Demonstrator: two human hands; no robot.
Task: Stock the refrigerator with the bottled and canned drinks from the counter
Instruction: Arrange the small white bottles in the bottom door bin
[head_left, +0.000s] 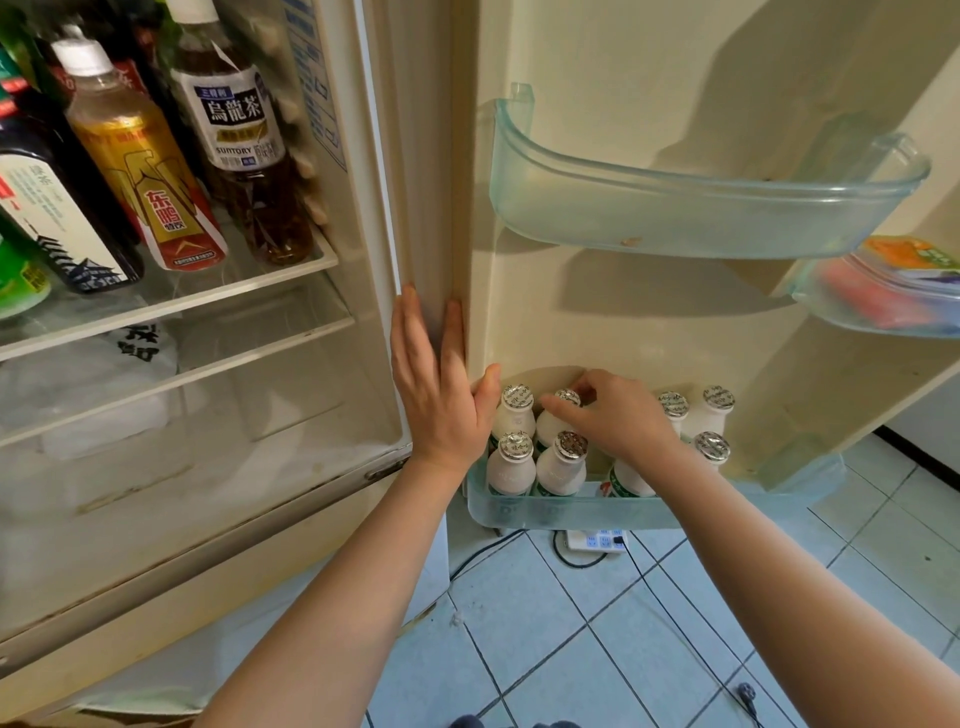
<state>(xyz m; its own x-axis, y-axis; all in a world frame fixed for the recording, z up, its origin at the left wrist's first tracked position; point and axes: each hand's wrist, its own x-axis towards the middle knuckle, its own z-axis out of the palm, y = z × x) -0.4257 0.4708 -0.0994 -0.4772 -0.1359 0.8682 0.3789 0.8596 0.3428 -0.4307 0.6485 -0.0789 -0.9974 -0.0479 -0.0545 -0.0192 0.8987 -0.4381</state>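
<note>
The refrigerator door stands open. Its bottom door bin (649, 506) holds several small white foil-capped bottles (511, 467). My right hand (615, 413) reaches into the bin, fingertips pinching the cap of a back-row small white bottle (558, 418). Flat against the hinge-side edge of the cabinet lies my left hand (434, 384), fingers straight, holding nothing. On the fridge's glass shelf (291, 273) stand tall bottles: an oolong tea bottle (244, 135), a yellow-and-red drink bottle (140, 166) and a dark green-tea bottle (57, 218).
An empty clear door bin (691, 213) hangs above the bottles. A second bin (883, 291) at the right holds colourful packets. Lower shelves hold a white plastic bag (98, 374). On the tiled floor lie a power strip (597, 540) and cables (670, 597).
</note>
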